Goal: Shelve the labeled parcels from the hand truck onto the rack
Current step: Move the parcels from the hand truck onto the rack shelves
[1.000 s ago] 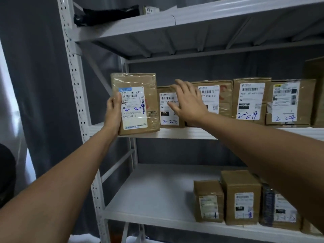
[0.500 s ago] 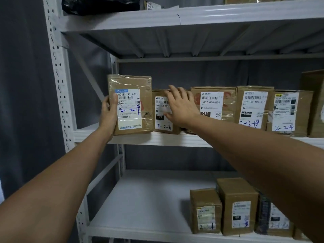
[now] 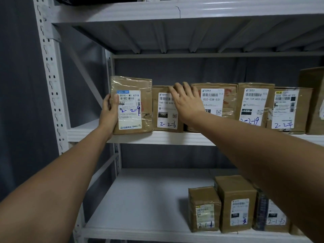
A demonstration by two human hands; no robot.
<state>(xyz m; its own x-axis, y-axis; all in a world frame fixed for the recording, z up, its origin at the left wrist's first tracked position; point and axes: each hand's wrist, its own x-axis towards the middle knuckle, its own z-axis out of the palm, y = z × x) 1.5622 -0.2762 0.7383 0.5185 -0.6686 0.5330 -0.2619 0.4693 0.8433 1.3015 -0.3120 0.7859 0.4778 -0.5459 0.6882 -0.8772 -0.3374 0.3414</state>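
Both hands keep hold; parcel now stands on shelf.

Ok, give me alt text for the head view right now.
The left hand grips a tall labeled parcel standing at the left end of a rack's middle shelf, while the right hand lies flat against the neighboring parcel. More labeled parcels line that shelf and the one below.

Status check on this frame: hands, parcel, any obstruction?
Left hand grips the 2-2-9 parcel, upright at the middle shelf edge. Right hand flat on the 2-2-6 parcel. Nothing in the way.
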